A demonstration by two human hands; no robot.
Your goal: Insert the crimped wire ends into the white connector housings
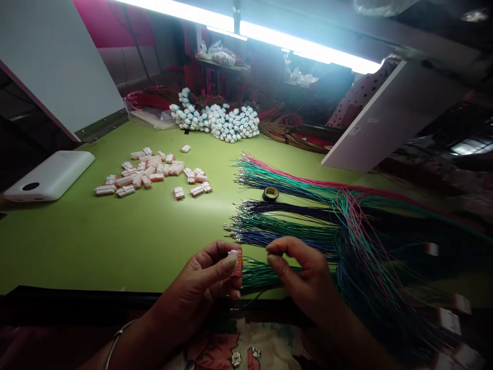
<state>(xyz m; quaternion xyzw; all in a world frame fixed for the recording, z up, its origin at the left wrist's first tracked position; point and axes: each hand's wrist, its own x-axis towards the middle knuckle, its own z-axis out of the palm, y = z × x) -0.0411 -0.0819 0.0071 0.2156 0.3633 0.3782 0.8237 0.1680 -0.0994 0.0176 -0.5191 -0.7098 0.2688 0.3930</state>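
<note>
Between the thumb and fingers of my left hand [208, 272] is a small white and orange connector housing [238, 262], its orange face turned to the right. My right hand [300, 267] is a short way to the right of it, thumb and forefinger pinched together; whatever they hold is too small to make out. Behind and between the hands lie green wires [258, 275] with bare metal ends. Farther back are bundles of blue wires [262, 237] and dark wires [285, 208]. Pink and teal wires [277, 174] lie beyond them.
Loose connector housings [150, 169] are scattered on the green table [96, 236]. A black tape roll [270, 193] sits among the wires. A white power bank [50, 177] lies at the left. White connectors [219, 121] are heaped at the back, and finished-looking connectors [449, 321] hang at the right.
</note>
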